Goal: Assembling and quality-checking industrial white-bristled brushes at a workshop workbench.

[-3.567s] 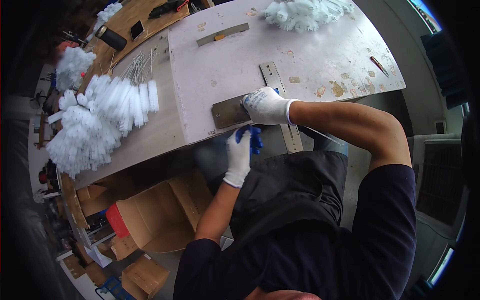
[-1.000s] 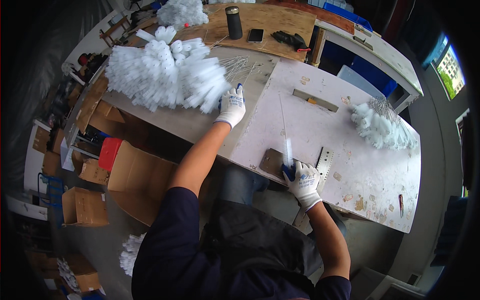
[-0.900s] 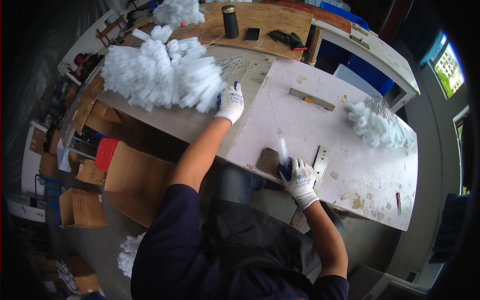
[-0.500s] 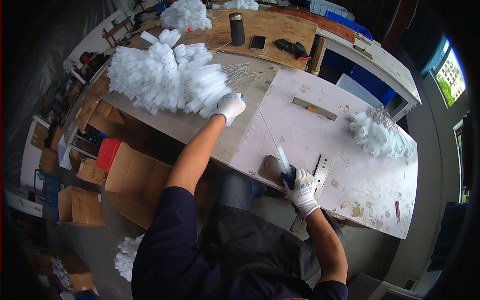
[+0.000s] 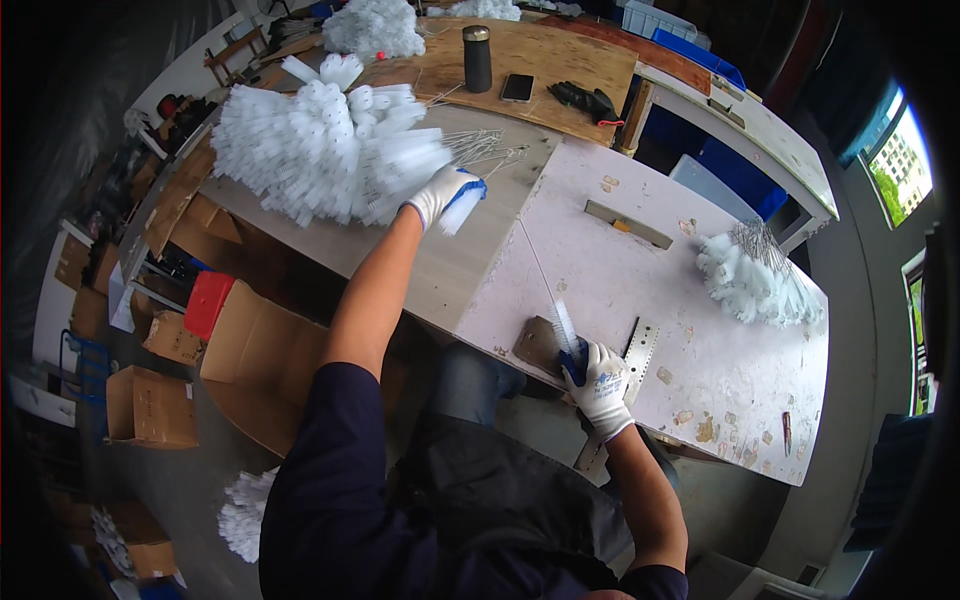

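Observation:
My left hand [image 5: 440, 196], in a white glove with blue palm, is closed around white bristles at the right edge of a big heap of white bottle brushes [image 5: 300, 150]. A bristle end sticks out below its fingers, and thin wire handles [image 5: 478, 146] fan out behind it. Near the table's front edge my gloved right hand [image 5: 600, 388] grips a single bottle brush [image 5: 562, 322] by its lower end. This brush's wire stem points up and to the left. Beside that hand lie a brown metal block [image 5: 537, 342] and a perforated metal strip [image 5: 643, 350].
A smaller brush bundle [image 5: 758, 275] lies at the table's right. A metal bar [image 5: 628, 223] rests mid-table, a red pen-like tool [image 5: 787, 433] near the right corner. Behind stand a dark bottle [image 5: 477, 60], phone [image 5: 517, 88] and black glove [image 5: 585, 101]. Cardboard boxes [image 5: 150, 408] stand left.
My left hand has shifted slightly left and turned, and a white bristle end now shows below its fingers. The right hand stays in nearly the same place with its brush.

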Available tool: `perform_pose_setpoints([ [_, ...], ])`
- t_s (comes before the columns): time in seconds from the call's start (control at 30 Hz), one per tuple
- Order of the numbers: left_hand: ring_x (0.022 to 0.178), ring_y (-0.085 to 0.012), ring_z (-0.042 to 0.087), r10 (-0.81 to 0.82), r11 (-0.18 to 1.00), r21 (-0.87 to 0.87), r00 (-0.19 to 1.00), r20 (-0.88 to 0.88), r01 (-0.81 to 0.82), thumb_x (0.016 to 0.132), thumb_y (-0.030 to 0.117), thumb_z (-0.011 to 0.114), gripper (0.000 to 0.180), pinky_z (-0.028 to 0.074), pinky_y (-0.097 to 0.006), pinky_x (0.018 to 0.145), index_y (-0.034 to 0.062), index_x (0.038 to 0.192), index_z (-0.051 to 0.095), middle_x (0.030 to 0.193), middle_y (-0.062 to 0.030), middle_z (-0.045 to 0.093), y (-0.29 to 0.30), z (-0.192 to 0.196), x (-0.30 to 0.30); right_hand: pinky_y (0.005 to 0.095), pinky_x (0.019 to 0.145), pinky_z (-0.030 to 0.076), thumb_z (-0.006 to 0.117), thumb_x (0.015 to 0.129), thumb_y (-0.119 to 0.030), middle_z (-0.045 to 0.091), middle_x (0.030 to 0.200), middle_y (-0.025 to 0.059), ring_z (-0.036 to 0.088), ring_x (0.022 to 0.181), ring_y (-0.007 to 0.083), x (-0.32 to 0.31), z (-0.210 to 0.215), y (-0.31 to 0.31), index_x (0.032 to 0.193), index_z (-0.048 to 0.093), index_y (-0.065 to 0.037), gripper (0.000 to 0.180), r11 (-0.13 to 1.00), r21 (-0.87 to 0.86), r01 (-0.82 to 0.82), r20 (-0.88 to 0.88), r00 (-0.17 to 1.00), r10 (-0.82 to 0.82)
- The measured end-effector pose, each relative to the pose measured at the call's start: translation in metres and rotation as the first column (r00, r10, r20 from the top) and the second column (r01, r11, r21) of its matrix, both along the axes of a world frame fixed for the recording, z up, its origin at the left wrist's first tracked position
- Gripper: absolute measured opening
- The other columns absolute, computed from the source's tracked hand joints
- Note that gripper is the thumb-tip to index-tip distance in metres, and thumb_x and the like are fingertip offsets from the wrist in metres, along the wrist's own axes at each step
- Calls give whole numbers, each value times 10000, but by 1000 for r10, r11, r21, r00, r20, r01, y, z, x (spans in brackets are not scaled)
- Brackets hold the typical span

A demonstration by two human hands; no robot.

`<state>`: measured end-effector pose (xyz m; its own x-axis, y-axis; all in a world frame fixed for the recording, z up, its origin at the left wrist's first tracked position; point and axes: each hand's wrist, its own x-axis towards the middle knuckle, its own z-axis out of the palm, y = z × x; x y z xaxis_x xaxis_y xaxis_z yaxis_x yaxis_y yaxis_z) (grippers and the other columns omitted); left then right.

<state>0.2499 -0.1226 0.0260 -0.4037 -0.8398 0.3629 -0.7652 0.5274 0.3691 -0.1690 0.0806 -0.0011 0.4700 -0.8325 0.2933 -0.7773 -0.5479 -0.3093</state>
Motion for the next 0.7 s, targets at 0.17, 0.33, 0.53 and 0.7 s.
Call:
perform_pose_setpoints([
  [0.17, 837, -260, 672, 418, 868, 454, 792, -445, -202, 842, 277, 624, 299, 518, -366, 821, 16, 964, 704, 871, -126, 712, -1, 0, -44, 433, 744, 501, 767, 709, -317, 635, 903, 120, 639, 826, 316, -3, 0, 0, 1021, 581, -58, 446, 999, 25, 32, -14, 999, -32],
  [0.33, 979, -396, 649, 448, 857, 52, 790, 418, -513, 828, 234, 540, 314, 493, -469, 905, 26, 998, 703, 969, -233, 682, 14, 28, -55, 434, 731, 499, 769, 706, -318, 635, 903, 122, 640, 820, 316, 2, 0, 0, 1028, 579, -54, 457, 1000, 10, 4, 10, 1000, -4],
  [0.53, 927, -415, 683, 660, 645, 494, 751, 24, -583, 831, 170, 503, 300, 529, -514, 811, 38, 1002, 711, 1039, -253, 688, 4, 14, -41, 437, 741, 498, 773, 710, -312, 638, 916, 131, 642, 838, 324, -2, 1, -1, 1052, 578, -46, 475, 999, 35, 5, 27, 1000, -6],
  [0.7, 910, -380, 696, 607, 707, 539, 785, -127, -459, 863, 133, 470, 291, 555, -471, 734, 46, 1033, 689, 1012, -223, 701, 15, 33, -63, 436, 750, 499, 777, 700, -300, 646, 924, 137, 643, 836, 328, -7, 4, 2, 1049, 588, -47, 471, 997, 72, 26, -2, 1000, -26],
])
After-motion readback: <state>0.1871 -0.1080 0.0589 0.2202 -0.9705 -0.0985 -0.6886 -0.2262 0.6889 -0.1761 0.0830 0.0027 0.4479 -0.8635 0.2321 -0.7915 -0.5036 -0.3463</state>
